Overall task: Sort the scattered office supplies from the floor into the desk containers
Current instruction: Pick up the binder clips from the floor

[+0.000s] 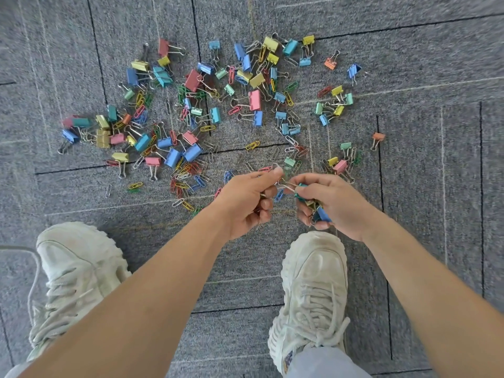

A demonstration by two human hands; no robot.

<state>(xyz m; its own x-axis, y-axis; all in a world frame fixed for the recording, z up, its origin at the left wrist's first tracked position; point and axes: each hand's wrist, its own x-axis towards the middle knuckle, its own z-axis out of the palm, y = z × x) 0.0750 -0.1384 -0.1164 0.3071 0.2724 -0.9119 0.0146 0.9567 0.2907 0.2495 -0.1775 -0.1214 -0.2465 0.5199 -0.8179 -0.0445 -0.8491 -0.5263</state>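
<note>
Coloured metal binder clips [321,213] were found bunched in the curled right hand [336,203], a silver wire loop [285,184] pinched by the left hand [245,205] (spillage judged likely under a tug).

binder clips [255,100], assorted colours: several dozen, too overlapped for an exact count. paper clips [252,145], coloured and plain wire: several dozen, likewise uncountable. pale laced shoes [313,271]: two. hands: two, left hand [245,197], right hand [332,200].

No text, number or brand can be read. A small coloured patch [288,360] on the right shoe [313,290] is possibly a logo, but it is too blurred.
</note>
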